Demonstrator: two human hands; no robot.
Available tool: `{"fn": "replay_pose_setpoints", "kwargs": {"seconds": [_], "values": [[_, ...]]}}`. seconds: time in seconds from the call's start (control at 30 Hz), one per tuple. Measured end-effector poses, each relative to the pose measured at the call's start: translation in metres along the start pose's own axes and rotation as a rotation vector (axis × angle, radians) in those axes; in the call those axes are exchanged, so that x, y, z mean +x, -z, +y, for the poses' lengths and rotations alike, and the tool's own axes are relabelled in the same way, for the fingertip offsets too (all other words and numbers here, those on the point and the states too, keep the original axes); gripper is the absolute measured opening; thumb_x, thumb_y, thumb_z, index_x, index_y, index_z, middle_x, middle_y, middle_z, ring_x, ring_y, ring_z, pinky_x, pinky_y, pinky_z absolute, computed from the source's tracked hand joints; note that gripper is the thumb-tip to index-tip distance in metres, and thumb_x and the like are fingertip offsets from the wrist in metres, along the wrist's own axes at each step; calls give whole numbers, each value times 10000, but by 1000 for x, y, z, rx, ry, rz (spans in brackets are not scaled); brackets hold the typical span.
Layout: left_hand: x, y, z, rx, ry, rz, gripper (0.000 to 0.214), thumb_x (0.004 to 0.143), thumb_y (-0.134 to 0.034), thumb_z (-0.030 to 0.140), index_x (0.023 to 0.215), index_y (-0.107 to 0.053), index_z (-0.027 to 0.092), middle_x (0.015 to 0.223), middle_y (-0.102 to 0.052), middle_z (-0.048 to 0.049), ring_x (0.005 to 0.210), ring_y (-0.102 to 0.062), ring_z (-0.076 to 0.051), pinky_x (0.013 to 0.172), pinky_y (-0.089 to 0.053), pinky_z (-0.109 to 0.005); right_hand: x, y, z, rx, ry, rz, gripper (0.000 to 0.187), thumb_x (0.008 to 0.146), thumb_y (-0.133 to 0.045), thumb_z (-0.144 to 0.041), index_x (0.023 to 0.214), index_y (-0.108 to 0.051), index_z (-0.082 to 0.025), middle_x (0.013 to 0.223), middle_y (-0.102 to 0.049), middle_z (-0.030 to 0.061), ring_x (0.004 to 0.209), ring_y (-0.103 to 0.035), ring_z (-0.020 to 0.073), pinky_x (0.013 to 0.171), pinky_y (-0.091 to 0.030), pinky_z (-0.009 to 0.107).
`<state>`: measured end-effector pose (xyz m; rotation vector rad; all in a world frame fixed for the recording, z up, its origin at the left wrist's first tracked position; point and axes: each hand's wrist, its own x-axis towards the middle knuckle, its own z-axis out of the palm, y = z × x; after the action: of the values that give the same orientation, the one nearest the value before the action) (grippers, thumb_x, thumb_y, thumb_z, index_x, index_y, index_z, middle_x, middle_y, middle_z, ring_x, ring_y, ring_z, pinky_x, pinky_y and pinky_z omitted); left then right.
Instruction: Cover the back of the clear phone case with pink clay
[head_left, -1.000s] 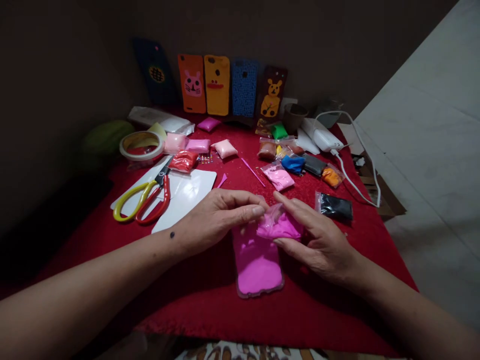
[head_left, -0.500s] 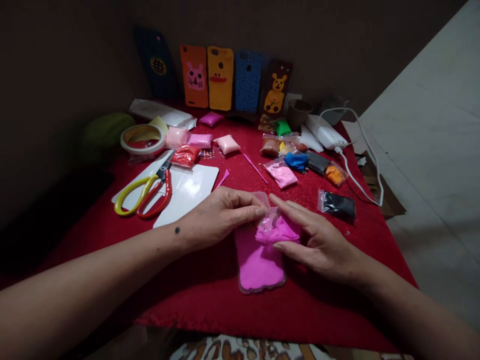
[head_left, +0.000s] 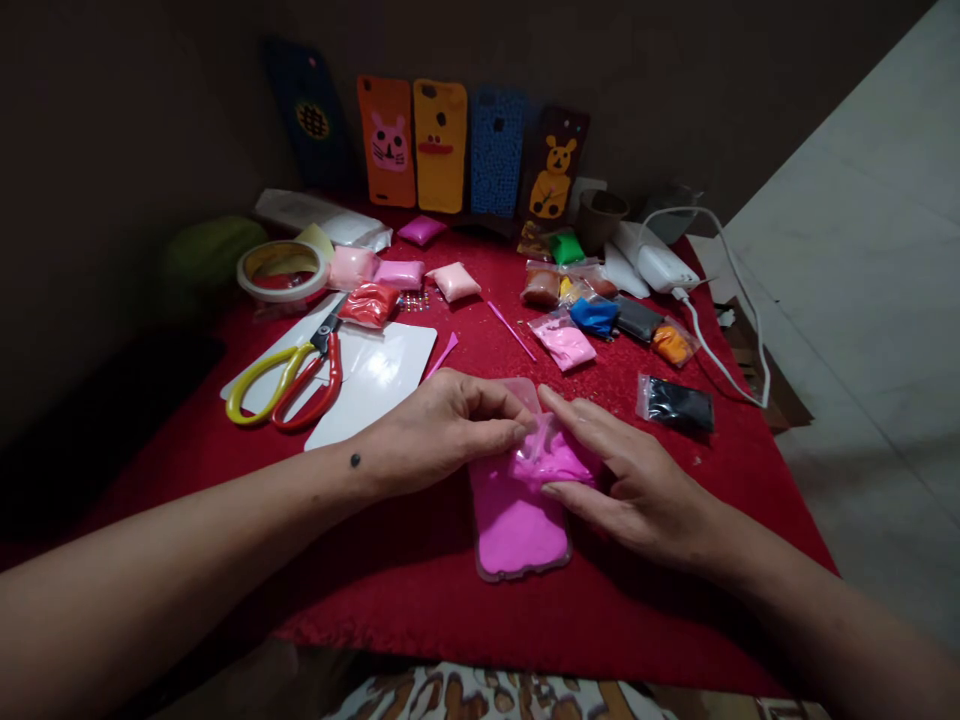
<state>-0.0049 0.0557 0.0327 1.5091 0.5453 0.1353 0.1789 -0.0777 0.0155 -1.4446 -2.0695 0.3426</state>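
A clear phone case [head_left: 517,530] filled with bright pink clay lies on the red cloth [head_left: 420,590] in front of me. Over its upper end both hands hold a small plastic bag of pink clay [head_left: 551,458]. My left hand [head_left: 442,430] pinches the bag's left edge with thumb and fingers. My right hand [head_left: 630,475] grips the bag from the right, fingers stretched along its top.
Yellow-and-red scissors [head_left: 289,380] lie on white boards [head_left: 375,375] at left, beside a tape roll [head_left: 283,270]. Several small clay bags lie across the cloth, a black bag [head_left: 677,404] at right. Decorated phone cases [head_left: 439,145] lean on the back wall. A white cable [head_left: 712,350] runs along the right edge.
The hands and the bag have sunk slightly onto the case's upper end. My view has shifted a little; the other things stay where they were.
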Motion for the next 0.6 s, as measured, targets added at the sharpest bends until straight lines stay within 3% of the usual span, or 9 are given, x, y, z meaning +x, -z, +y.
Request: {"fn": "replay_pose_setpoints", "kwargs": {"seconds": [0.27, 0.47, 0.6], "values": [[-4, 0, 8, 129, -34, -31, 273, 895, -586, 311, 738, -669, 104, 598, -466, 49, 534, -348, -60, 476, -261, -195, 0, 0, -5, -33, 4, -17, 749, 936, -604, -276, 1587, -249, -174, 1320, -639, 182, 1218, -635, 281, 991, -551, 425], [-7, -3, 8, -54, 48, -67, 238, 849, -634, 307, 681, -616, 139, 514, -398, 72, 456, -298, -53, 437, -217, -209, 1, 7, -7, 78, 2, -57, 729, 925, -629, -273, 1573, -302, -208, 1327, -643, 152, 1236, -625, 266, 1020, -530, 407], [-9, -4, 8, -35, 28, -34, 165, 800, -637, 229, 661, -606, 146, 549, -426, 67, 474, -292, -48, 439, -217, -198, 3, 8, -9, 98, -13, -71, 710, 915, -633, -262, 1558, -340, -188, 1222, -681, 144, 1197, -640, 265, 992, -542, 398]]}}
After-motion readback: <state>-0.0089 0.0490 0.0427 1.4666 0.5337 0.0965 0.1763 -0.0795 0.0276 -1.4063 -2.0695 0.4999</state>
